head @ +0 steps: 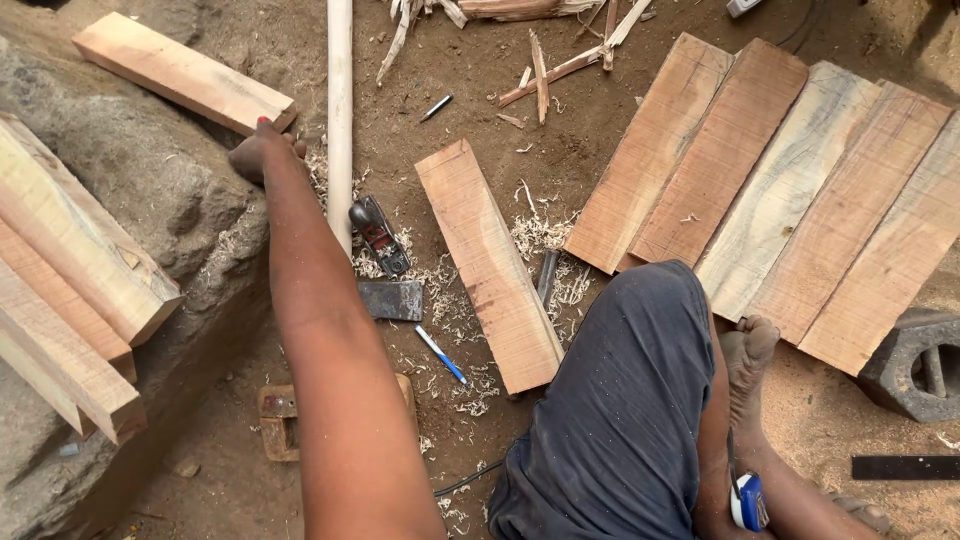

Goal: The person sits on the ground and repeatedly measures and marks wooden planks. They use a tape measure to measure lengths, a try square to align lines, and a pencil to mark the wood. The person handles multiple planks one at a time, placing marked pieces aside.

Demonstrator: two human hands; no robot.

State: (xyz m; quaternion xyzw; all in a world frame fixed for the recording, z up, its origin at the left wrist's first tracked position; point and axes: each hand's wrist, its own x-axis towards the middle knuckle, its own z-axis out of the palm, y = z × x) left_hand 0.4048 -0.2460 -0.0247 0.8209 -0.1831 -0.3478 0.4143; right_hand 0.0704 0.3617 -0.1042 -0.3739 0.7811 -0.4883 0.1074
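Note:
My left hand [262,150] reaches far out to the upper left and closes on the near end of a pale wooden plank [185,72] that lies on the dirt. The forearm crosses the ground beside a long round wooden pole [340,100]. Just right of the arm a hand plane [378,235] rests on shavings, with a flat metal blade [392,300] below it. My right hand is out of view. My leg in dark blue cloth [620,400] and my bare foot [745,350] fill the lower right, with a blue tape measure [748,500] beside the leg.
A reddish plank [487,265] lies in the middle, with several wide boards [780,190] side by side at right. Stacked beams [60,280] rest on a rock at left. A blue pen [440,355], wood scraps [540,60], a concrete block [915,365] and a dark ruler [905,467] lie about.

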